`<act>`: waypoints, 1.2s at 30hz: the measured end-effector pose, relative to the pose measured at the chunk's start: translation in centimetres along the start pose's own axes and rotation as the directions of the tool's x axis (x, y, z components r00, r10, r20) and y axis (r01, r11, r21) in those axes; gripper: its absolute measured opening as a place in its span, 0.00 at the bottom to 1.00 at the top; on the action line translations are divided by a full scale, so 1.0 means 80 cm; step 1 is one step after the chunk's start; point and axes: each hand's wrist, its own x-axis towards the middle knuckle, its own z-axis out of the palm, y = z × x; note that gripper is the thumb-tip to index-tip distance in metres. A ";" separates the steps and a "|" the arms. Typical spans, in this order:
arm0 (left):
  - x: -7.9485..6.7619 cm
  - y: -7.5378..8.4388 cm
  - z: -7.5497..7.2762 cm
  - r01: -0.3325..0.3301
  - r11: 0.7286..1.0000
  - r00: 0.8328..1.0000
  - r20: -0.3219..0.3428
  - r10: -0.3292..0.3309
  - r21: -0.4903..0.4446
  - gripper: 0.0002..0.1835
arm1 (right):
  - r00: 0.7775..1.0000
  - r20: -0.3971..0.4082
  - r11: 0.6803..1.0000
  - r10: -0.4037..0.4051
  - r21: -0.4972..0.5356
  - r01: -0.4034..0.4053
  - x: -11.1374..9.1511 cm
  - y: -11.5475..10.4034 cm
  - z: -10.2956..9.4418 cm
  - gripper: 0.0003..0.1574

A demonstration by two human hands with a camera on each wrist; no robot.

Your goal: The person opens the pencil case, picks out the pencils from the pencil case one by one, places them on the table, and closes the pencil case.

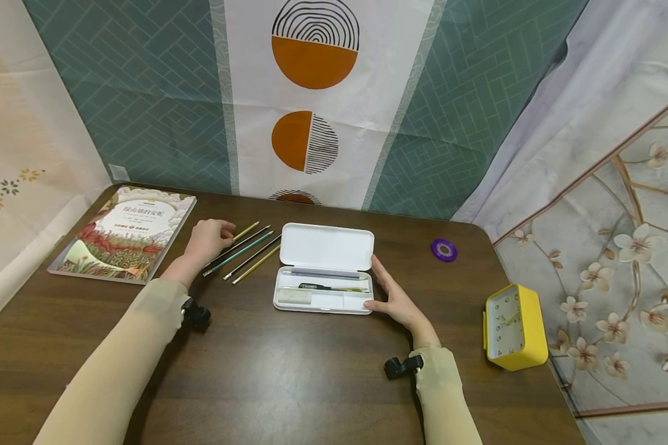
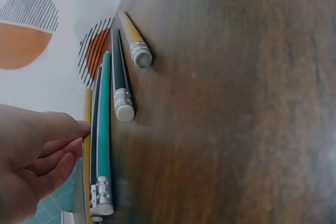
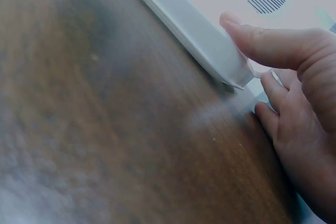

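Several pencils lie side by side left of the open white pencil case (image 1: 327, 248). My left hand (image 1: 207, 238) is at the leftmost one, a yellow pencil (image 1: 246, 232), and pinches it in the left wrist view. Beside it are a teal pencil (image 2: 104, 124), dark pencils (image 2: 120, 69) and another yellow pencil (image 2: 134, 38). My right hand (image 1: 399, 303) rests against the case's right side, its thumb on the front corner and its fingers stretched along the edge. Inside the case are a greyish pencil (image 1: 323, 275), a black-and-yellow slim item (image 1: 331, 287) and a whitish block (image 1: 294, 296).
A book with an illustrated cover (image 1: 130, 232) lies at the back left of the brown table (image 1: 267, 383). Toward the right are a purple ring-shaped roll (image 1: 444, 250) and a yellow clock (image 1: 526, 327). Patterned cloth (image 1: 323, 148) hangs behind the table.
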 end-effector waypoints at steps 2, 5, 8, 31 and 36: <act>0.000 -0.001 0.002 0.001 1.000 1.000 0.002 -0.001 0.004 0.16 | 1.000 -0.001 1.000 0.001 0.001 -0.001 0.000 0.000 0.000 0.65; 0.001 -0.002 0.003 0.004 1.000 1.000 0.005 -0.004 0.009 0.16 | 1.000 -0.001 1.000 0.003 0.003 -0.003 0.000 0.001 0.001 0.65; 0.001 -0.002 0.004 0.006 1.000 1.000 0.010 -0.006 0.010 0.16 | 1.000 -0.001 1.000 0.002 0.001 -0.002 0.000 0.002 0.001 0.65; 0.001 0.006 -0.007 0.002 0.999 1.000 -0.007 -0.002 -0.033 0.19 | 1.000 0.000 1.000 0.020 -0.006 -0.020 0.004 0.004 -0.001 0.66; -0.001 0.031 -0.023 -0.045 0.997 0.997 -0.062 0.041 -0.061 0.19 | 1.000 -0.001 1.000 0.018 0.007 -0.018 0.003 0.005 -0.001 0.66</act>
